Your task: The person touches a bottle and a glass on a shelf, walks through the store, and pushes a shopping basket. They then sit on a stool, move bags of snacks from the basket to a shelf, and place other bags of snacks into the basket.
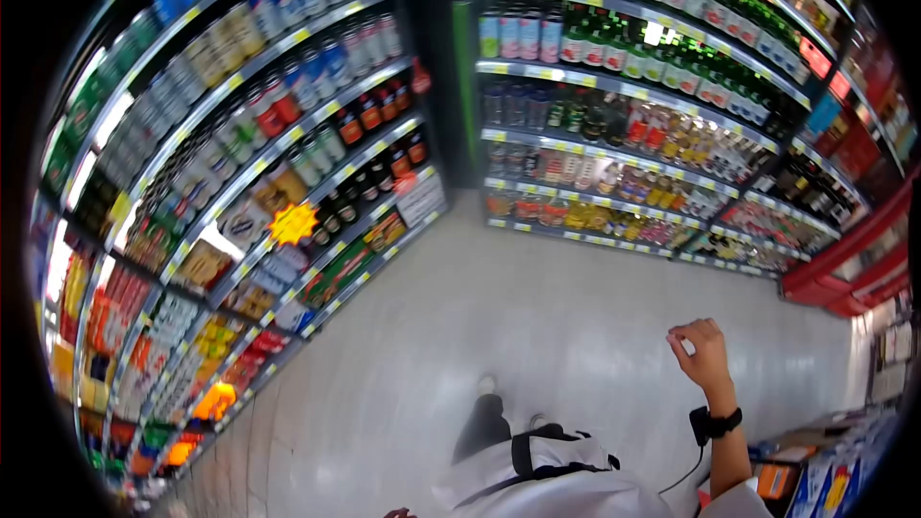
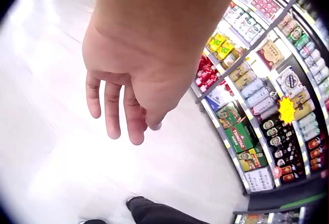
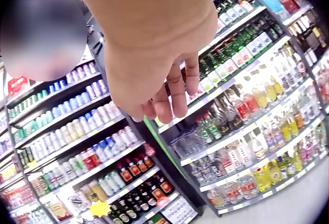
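Observation:
My right hand (image 1: 702, 355) is raised at the right of the head view, its fingers loosely bent and holding nothing, with a black band round the wrist. In the right wrist view the same hand (image 3: 159, 75) hangs with loose fingers before the bottle shelves, apart from them. Only a bit of my left hand (image 1: 399, 514) shows at the bottom edge of the head view. The left wrist view has that hand (image 2: 131, 90) hanging over the pale floor, fingers loosely extended, touching nothing.
Shelves of cans and boxes (image 1: 338, 273) line the left side; bottle shelves (image 1: 595, 235) stand ahead. A dark pillar (image 1: 436, 96) separates them. A red unit (image 1: 844, 273) is at the right, above stacked boxes (image 1: 830, 480). Pale floor (image 1: 413, 326) lies between.

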A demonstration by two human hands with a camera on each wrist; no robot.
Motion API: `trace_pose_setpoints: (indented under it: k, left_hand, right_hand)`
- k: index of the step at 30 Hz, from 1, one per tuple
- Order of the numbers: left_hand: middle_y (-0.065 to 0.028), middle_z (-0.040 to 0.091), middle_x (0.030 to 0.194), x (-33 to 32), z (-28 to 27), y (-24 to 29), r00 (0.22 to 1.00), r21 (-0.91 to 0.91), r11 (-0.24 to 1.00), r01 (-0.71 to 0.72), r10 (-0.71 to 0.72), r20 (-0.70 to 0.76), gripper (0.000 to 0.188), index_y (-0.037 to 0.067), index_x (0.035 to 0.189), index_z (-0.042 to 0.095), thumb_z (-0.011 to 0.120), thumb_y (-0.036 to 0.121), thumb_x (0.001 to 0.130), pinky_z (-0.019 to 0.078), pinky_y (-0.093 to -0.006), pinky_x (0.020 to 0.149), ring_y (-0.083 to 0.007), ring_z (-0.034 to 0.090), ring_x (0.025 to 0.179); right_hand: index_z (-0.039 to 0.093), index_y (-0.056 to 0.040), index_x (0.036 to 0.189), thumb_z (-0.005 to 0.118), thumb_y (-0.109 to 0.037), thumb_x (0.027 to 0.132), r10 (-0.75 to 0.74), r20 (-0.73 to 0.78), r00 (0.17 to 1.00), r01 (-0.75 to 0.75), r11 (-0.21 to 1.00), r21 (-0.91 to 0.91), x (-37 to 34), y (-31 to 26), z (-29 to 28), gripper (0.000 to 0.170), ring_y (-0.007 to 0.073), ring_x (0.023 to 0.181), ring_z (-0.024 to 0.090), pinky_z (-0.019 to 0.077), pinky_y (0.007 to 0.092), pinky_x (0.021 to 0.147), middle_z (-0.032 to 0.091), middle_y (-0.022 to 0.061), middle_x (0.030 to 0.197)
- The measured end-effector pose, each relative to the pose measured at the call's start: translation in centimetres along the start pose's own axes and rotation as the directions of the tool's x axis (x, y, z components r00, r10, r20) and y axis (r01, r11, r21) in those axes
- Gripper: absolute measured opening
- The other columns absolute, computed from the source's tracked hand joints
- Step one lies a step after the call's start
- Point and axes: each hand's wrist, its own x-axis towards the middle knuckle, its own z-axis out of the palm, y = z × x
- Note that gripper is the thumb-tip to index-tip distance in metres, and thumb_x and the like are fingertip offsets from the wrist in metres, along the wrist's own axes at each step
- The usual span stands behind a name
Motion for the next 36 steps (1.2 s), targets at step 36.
trace_pose_setpoints:
  k: [36]
  left_hand:
    - [-0.0143,0.067,0.116,-11.4,58.3,50.5,0.296,0.311,0.121,-0.943,0.735,0.610,0.018,0.004,0.107,0.065,0.057,0.016,0.096,0.0448,-0.0356,0.096,-0.0262,0.062,0.110]
  right_hand:
    - [0.069,-0.0005,0.080,0.074,-0.011,0.081,0.892,0.092,0.442,-0.888,0.421,0.183,-14.0,27.1,8.1,0.012,0.0198,0.064,0.065,0.0513,0.0306,0.060,0.069,0.0102,0.073]
